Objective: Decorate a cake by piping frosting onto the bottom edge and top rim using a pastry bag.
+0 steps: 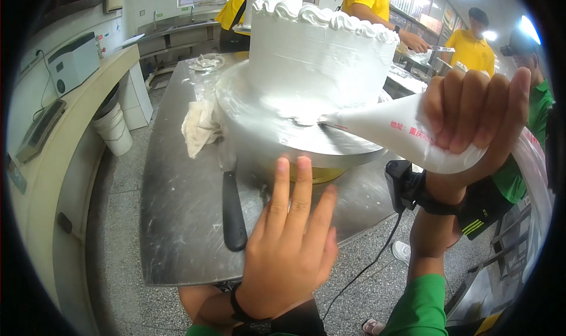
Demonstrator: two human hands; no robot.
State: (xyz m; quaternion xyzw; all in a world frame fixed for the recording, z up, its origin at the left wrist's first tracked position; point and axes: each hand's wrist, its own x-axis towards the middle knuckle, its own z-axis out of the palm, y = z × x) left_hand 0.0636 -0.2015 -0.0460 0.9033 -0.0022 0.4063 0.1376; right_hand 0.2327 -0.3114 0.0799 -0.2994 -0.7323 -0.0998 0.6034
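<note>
1. A stainless-steel worktable [177, 224] spreads from the centre of the frame toward the lower left.
2. On it stands a round metal cake turntable [348, 158], at the middle of the frame.
3. A tall, white-frosted cake [318, 61] sits on the turntable in the upper centre, a rippled cream border [336, 20] running along its top edge.
4. A white piping bag [386, 123] slants in from the right, its tip at a small dollop of cream [305, 121] by the cake's near base.
5. The person's right hand [471, 115], right of centre, squeezes the bag with its fingers wrapped round it.
6. The left hand [289, 253], lower centre, holds nothing; its fingers are extended, and two fingertips seem to touch the turntable's rim, though contact is hard to judge.
7. A crumpled, off-white cloth [200, 126] lies left of the turntable.
8. A black-handled spatula [234, 218] rests below the cloth, left of the left hand.
</note>
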